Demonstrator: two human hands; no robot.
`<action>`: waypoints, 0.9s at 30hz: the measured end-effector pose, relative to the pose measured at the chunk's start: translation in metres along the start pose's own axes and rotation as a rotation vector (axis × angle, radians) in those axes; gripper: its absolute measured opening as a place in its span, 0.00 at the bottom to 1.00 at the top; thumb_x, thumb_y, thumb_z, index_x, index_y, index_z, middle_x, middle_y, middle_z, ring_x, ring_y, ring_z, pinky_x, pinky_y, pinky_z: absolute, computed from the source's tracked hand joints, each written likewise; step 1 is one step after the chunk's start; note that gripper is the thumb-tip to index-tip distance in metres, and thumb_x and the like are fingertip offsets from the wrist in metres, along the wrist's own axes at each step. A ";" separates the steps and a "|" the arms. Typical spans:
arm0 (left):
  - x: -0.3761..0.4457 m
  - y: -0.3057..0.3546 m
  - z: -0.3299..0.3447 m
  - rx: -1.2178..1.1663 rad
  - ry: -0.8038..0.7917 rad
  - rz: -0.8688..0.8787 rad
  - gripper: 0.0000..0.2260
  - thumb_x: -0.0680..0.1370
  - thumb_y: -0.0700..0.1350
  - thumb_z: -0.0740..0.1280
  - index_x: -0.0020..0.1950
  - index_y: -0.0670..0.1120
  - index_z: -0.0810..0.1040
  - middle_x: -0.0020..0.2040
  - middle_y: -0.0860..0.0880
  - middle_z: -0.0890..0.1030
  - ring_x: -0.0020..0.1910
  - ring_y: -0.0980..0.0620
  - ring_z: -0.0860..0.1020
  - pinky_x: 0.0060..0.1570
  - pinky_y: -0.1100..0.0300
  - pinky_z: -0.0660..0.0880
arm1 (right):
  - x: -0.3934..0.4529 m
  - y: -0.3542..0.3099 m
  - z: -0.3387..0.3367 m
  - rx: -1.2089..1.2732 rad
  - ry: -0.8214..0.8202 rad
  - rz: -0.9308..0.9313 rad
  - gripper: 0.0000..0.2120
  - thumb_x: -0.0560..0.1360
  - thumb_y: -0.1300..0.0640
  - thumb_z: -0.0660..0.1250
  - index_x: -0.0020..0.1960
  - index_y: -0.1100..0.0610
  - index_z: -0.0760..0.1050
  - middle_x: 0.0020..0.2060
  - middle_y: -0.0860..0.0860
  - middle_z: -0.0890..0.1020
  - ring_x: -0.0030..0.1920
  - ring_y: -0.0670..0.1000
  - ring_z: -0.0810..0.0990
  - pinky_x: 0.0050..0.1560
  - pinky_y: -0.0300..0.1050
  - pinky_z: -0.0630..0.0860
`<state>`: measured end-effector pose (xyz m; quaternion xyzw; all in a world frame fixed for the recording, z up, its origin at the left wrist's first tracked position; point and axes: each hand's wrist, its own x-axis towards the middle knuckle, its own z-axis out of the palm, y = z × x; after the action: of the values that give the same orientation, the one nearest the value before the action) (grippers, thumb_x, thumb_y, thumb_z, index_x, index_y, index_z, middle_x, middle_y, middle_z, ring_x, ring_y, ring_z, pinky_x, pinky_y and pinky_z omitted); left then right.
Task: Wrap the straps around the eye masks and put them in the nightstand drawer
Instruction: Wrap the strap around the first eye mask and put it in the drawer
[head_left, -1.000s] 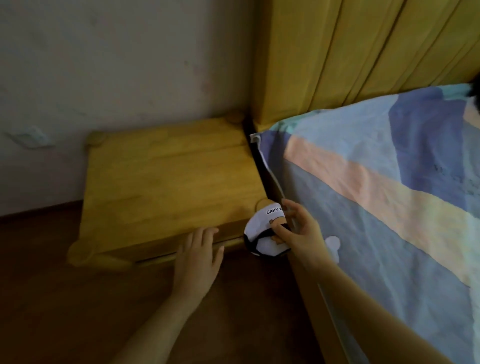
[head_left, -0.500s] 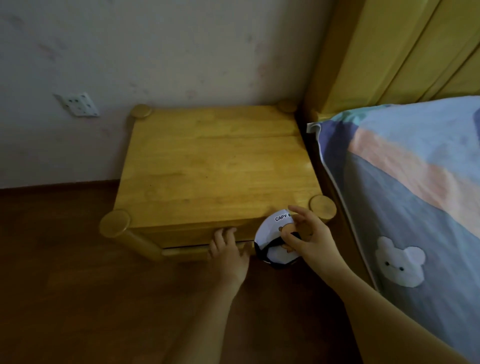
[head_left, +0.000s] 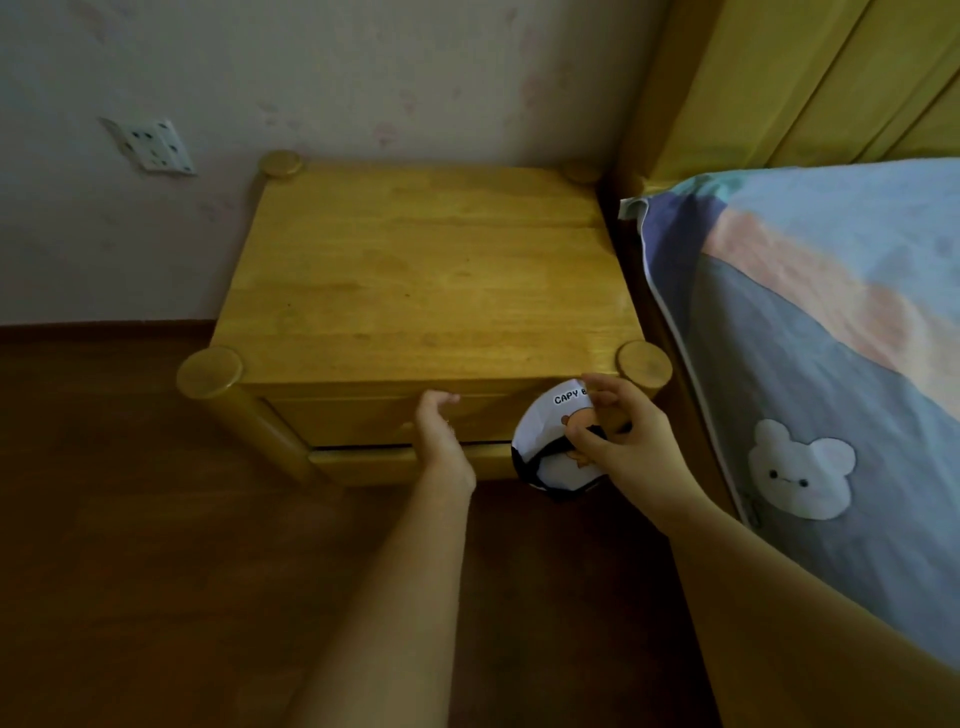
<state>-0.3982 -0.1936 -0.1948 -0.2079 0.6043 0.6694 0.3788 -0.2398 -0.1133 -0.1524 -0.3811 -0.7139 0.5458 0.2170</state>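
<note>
Our right hand (head_left: 621, 447) pinches wrapped eye mask (head_left: 550, 441), held just right of our left hand (head_left: 439, 431). Left fingers curl on drawer front (head_left: 363, 421) of nightstand (head_left: 426, 280), whether gripping we cannot tell. Drawer looks shut; opening lies left, far of mask.

Dim room: pale wall (head_left: 363, 67) with socket (head_left: 150, 145), dark wood floor (head_left: 156, 571), striped bedding (head_left: 831, 322).

On the mask (head_left: 550, 452) you hold, you can read "CAPY B"; your fingers (head_left: 597, 397) hide the rest.
</note>
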 end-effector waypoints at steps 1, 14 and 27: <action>0.000 0.002 -0.002 0.020 -0.011 0.008 0.08 0.73 0.50 0.61 0.39 0.50 0.77 0.51 0.50 0.71 0.58 0.44 0.71 0.59 0.50 0.65 | -0.001 -0.001 0.000 0.006 0.003 0.002 0.23 0.73 0.61 0.71 0.66 0.51 0.71 0.51 0.45 0.77 0.41 0.40 0.83 0.35 0.33 0.78; -0.028 -0.020 -0.072 1.083 0.313 0.356 0.28 0.75 0.67 0.57 0.31 0.46 0.79 0.27 0.51 0.79 0.26 0.51 0.75 0.28 0.62 0.63 | -0.019 -0.015 0.007 0.028 0.040 0.097 0.24 0.73 0.61 0.71 0.66 0.52 0.70 0.51 0.46 0.78 0.50 0.49 0.82 0.44 0.45 0.83; -0.013 0.025 -0.072 1.683 -0.117 1.101 0.21 0.82 0.55 0.48 0.46 0.47 0.77 0.27 0.52 0.71 0.28 0.50 0.70 0.49 0.55 0.69 | -0.003 -0.009 0.045 0.108 0.112 0.253 0.25 0.74 0.64 0.68 0.68 0.50 0.67 0.49 0.50 0.77 0.46 0.45 0.79 0.31 0.29 0.76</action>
<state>-0.4222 -0.2664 -0.1824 0.4684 0.8731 0.1162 0.0695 -0.2737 -0.1444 -0.1575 -0.4859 -0.6165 0.5842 0.2062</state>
